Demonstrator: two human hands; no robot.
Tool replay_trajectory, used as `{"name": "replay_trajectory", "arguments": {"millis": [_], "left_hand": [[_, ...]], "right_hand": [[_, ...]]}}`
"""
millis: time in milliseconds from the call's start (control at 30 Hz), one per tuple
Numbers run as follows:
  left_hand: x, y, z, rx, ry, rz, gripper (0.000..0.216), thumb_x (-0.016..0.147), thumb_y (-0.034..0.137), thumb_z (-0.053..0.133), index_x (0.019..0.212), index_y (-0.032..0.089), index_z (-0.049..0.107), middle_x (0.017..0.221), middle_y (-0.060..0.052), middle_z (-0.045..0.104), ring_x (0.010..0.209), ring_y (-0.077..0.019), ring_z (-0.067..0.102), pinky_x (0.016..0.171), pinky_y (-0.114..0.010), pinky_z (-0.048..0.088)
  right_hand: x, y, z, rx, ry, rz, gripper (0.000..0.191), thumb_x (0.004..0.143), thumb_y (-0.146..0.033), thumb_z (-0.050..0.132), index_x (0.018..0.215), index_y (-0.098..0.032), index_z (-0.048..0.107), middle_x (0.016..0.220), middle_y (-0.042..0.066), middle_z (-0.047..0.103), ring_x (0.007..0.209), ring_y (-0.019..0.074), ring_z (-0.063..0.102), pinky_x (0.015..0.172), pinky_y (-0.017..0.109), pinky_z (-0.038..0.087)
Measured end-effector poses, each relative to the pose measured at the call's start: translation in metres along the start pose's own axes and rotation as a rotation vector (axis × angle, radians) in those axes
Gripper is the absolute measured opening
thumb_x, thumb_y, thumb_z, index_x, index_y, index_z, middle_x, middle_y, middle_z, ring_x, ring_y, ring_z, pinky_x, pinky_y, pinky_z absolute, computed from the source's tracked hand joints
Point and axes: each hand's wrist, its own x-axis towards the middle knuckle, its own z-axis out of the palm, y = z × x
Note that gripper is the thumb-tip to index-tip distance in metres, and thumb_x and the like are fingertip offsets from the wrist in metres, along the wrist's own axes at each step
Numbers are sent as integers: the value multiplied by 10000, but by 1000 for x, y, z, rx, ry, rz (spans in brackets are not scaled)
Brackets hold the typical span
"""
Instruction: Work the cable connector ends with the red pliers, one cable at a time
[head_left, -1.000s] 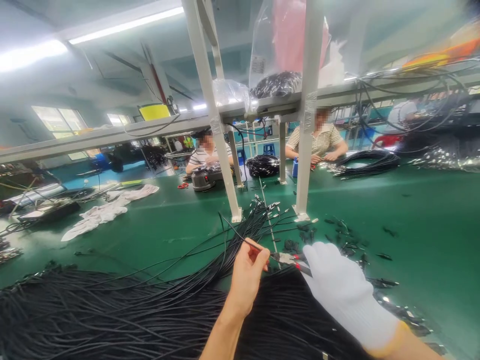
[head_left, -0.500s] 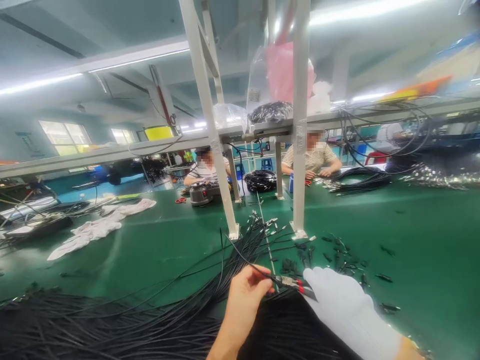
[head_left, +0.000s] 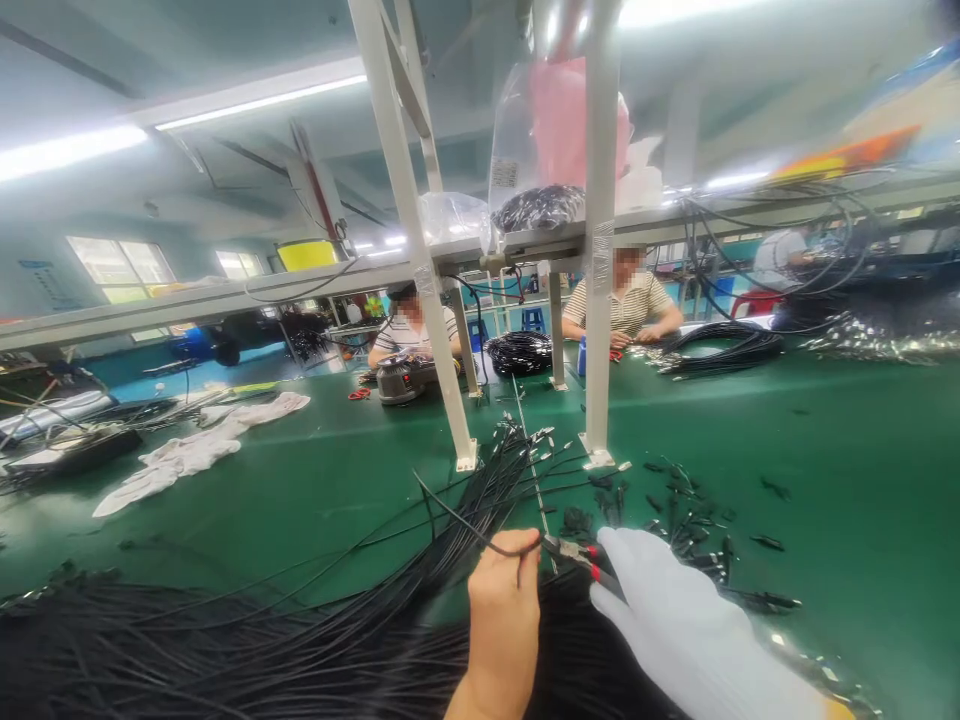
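My bare left hand [head_left: 504,610] is closed in a pinch on a thin black cable [head_left: 457,515] that curves up and away to the left. My right hand [head_left: 675,625], in a white glove, grips red-handled cutting pliers [head_left: 577,555] whose jaws meet the cable end right by my left fingertips. A big heap of black cables [head_left: 247,650] lies under both hands, fanning toward the white frame posts.
Cut black scraps [head_left: 690,515] litter the green table [head_left: 825,440] at right. White frame posts [head_left: 596,300] stand ahead. Two people sit across the table with cable coils [head_left: 520,352]. White cloth [head_left: 195,450] lies at left.
My left hand has turned and shifted slightly right, bending the cable into a curve. The pliers stay at the cable end. The view has tilted a little.
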Motion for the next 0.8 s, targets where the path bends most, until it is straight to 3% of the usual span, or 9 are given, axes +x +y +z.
{"name": "replay_trajectory", "arguments": {"millis": [133,400,567,733,800], "left_hand": [[-1,1,1,61,12,136,210,848,131,600,897,231,777,867,-75,779,810,-255,734,799,-389,588],[-3,-5,0,199,-14,352,286,872,61,565,1002,226,759,882,-66,771,822,-240,729,780,-352,582],[-5,-9,2,280,-11,468,348,871,7,538,1088,198,732,944,-81,769,879,-238,722,831,-342,578],[-4,-11,2,314,-2,495,351,879,15,536,1100,211,726,938,-74,767,867,-240,725,817,-346,589],[-3,-11,1,315,7,504,354,877,7,535,1100,208,723,940,-72,767,866,-235,726,821,-341,590]], "right_hand": [[-4,-4,-6,38,-119,56,378,841,-305,608,1195,-172,616,1140,171,696,787,259,716,638,346,561],[1,4,-12,101,-228,-17,413,803,-241,612,1207,-157,624,1089,164,722,729,226,714,588,287,535],[0,-7,-15,-46,-55,-36,385,762,-247,651,1141,-185,633,1005,136,711,762,236,677,561,274,470],[5,-21,-12,-179,76,33,70,799,-267,604,837,-215,577,744,77,609,661,225,576,548,302,401],[7,-23,-8,-187,71,72,69,806,-249,596,776,-221,541,720,76,587,652,229,554,585,324,392]]}}
